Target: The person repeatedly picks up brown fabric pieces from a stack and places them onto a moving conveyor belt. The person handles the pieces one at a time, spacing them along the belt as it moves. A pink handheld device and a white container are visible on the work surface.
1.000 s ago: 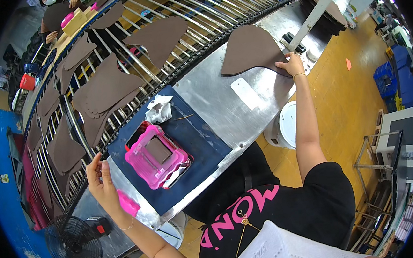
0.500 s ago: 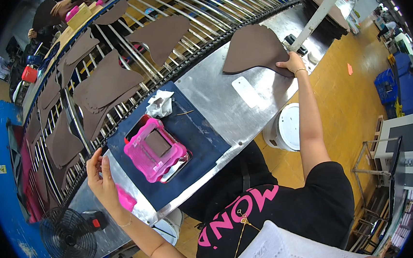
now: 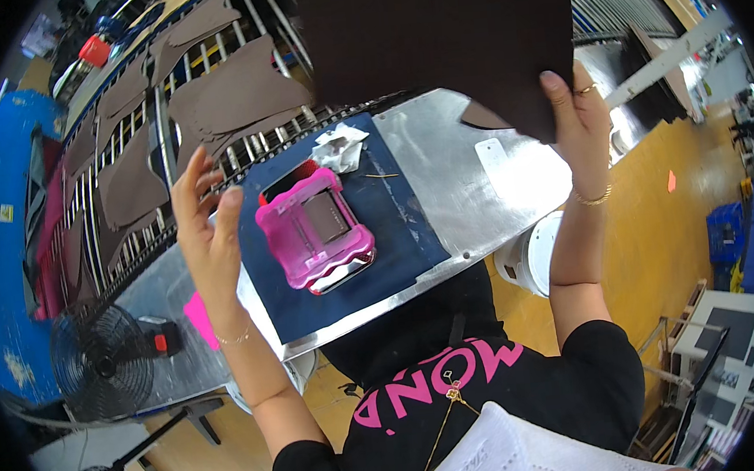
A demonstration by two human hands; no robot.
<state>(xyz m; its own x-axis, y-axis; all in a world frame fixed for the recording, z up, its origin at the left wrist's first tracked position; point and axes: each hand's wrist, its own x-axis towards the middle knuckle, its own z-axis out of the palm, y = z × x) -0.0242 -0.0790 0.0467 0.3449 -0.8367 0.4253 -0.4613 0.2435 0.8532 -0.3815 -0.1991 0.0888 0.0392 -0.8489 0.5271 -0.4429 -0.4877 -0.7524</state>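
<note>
A large dark brown sheet piece (image 3: 441,36), like leather or foam, is raised over the metal table. My right hand (image 3: 578,118) grips its lower right corner, thumb on the near face. Part of another brown piece (image 3: 485,117) shows beneath it on the table. My left hand (image 3: 207,218) is in the air left of the dark blue mat (image 3: 414,259), fingers apart and holding nothing. On the mat sits a pink wavy-edged tray (image 3: 293,233) with a small brown block (image 3: 327,217) in it. Crumpled white paper (image 3: 340,148) lies behind the tray.
A roller conveyor (image 3: 161,133) with stacks of brown cut pieces (image 3: 237,91) runs along the table's far side. A black fan (image 3: 103,359) stands at the left. A white bucket (image 3: 542,253) is below the table's right edge. A slanted white bar (image 3: 664,58) rises at the right.
My right hand has lifted the brown sheet piece off the table, up and toward me. My left hand has risen slightly and moved right. The whole view has shifted.
</note>
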